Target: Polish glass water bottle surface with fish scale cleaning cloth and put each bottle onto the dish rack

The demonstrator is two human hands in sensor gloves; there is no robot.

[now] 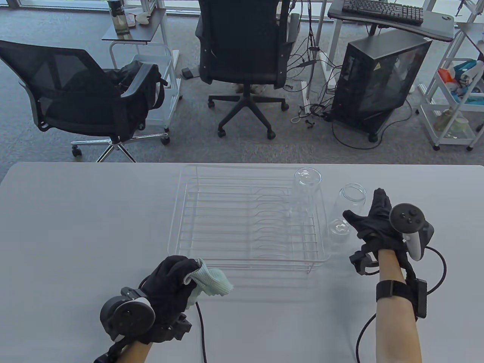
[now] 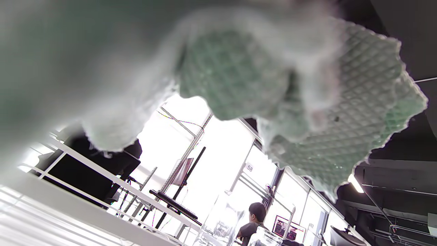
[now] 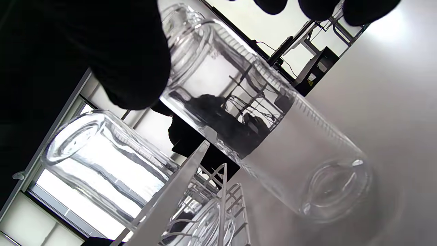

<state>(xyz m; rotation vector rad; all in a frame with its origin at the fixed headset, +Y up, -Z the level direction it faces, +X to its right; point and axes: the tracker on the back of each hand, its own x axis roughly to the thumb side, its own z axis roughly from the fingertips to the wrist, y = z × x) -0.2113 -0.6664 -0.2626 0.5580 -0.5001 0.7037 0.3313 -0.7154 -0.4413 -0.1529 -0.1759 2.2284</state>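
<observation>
Two glass bottles, a dish rack and a cloth on a pale counter

The white wire dish rack sits mid-counter, one glass bottle upright in its far right corner — a second glass bottle stands on the counter just beside the rack's right edge, tilted in the right wrist view. The right hand reaches it with fingers spread, thumb touching its side; whether this grip has closed, I cannot tell. Near the rack's front left corner, the left hand grips the pale green fish scale cleaning cloth in curled fingers, well apart from both bottles.
</observation>
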